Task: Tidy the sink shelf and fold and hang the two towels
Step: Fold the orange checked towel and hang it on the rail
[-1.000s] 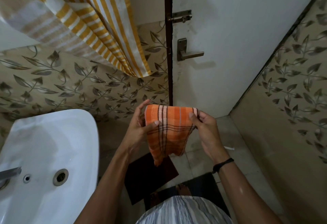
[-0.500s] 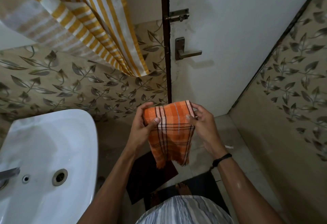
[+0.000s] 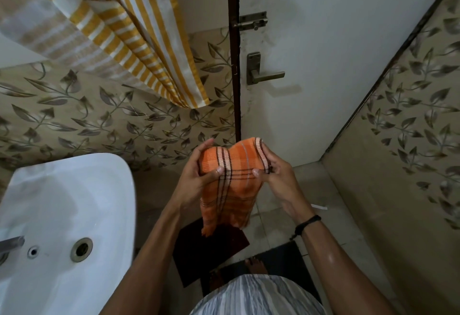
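A small orange checked towel (image 3: 234,180) with dark stripes hangs folded between both hands in front of the door. My left hand (image 3: 196,175) pinches its left top edge, thumb on the front. On the towel's right top edge my right hand (image 3: 276,178) holds it the same way, and the hands are close together. The lower part dangles with a frayed hem. A yellow and white striped towel (image 3: 139,41) hangs from high on the left wall, spread and slanted. The sink shelf is out of view.
A white basin (image 3: 67,215) with a tap end (image 3: 12,242) sits at lower left. Straight ahead is the white door (image 3: 323,66) with a lever handle (image 3: 261,72) and a bolt latch (image 3: 251,21). Dark mats (image 3: 199,252) lie on the floor by my feet. Leaf-patterned tiled walls close both sides.
My hands have drawn closer together, and the orange towel's top edge now bunches and humps between them. The towel hangs narrower than a second ago.
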